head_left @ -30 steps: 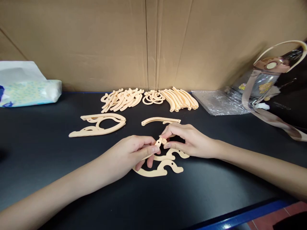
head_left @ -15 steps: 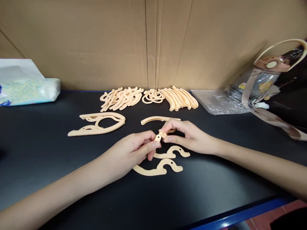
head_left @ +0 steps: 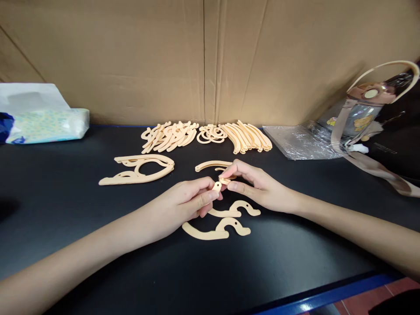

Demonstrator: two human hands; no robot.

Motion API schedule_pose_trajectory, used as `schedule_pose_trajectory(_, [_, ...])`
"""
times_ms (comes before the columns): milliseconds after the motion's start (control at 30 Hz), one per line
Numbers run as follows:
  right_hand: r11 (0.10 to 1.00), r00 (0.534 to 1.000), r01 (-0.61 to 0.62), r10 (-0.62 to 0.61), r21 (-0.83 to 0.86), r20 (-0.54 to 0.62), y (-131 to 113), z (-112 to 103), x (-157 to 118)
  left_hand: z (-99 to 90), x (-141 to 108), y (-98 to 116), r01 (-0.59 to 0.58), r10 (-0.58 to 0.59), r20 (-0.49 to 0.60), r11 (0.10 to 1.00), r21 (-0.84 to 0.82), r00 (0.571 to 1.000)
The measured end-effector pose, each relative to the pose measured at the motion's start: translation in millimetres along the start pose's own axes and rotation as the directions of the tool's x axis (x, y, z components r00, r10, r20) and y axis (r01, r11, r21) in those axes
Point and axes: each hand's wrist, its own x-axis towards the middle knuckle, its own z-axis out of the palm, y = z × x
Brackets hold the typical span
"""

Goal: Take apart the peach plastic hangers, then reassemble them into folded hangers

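Observation:
My left hand (head_left: 193, 199) pinches a small cream plastic piece (head_left: 217, 186) with a hole in its end. Close against it, my right hand (head_left: 251, 181) grips another small cream piece (head_left: 224, 180) between thumb and fingers. Just behind the hands lies a curved arm piece (head_left: 210, 165). Two flat curved pieces with hooked ends (head_left: 206, 235) (head_left: 246, 205) rest in front of and below the hands, the farther one partly hidden by my left hand. To the left lies a folded assembled frame (head_left: 141, 178) with a round opening.
Along the cardboard wall (head_left: 131, 57) sit a heap of hooked pieces (head_left: 170, 136), a heap of rings (head_left: 211, 134) and a row of curved arms (head_left: 247, 136). A tissue pack (head_left: 49, 124) is at the left; a plastic bag (head_left: 295, 140) and a strapped bottle (head_left: 364, 109) are at the right.
The piece in my right hand has turned slightly and both hands stay close together. The camera view has shifted a little, so the table things appear slightly farther right.

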Motion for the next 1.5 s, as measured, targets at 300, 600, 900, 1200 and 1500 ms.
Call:
schedule_pose_trajectory(300, [0.997, 0.999, 0.031, -0.028, -0.077, 0.045, 1, -1, -1, 1.7, -1, -1, -0.016, 0.016, 0.0, 1.0, 0.02, 1.0])
schedule_pose_trajectory(600, [0.909, 0.982, 0.176, -0.136, -0.379, 0.131, -3, -3, -1, 4.5, 0, -1, 0.041, -0.041, 0.005, 0.995, 0.089, 0.999])
schedule_pose_trajectory(900, [0.805, 0.97, 0.233, -0.152, -0.546, 0.19, -15, -4, -4, 5.9, 0, 4, 0.114, -0.112, -0.026, 0.986, 0.123, 0.993])
schedule_pose_trajectory(1200, [0.642, 0.962, 0.272, -0.206, -0.717, 0.18, -21, 6, -4, 12.2, 0, 8, 0.117, -0.116, -0.044, 0.993, 0.027, 0.992])
schedule_pose_trajectory(1500, [0.559, 0.945, 0.302, -0.28, -0.772, 0.168, -18, 8, -7, 11.5, 1, 10, 0.162, -0.172, -0.028, 0.961, -0.225, 0.985])
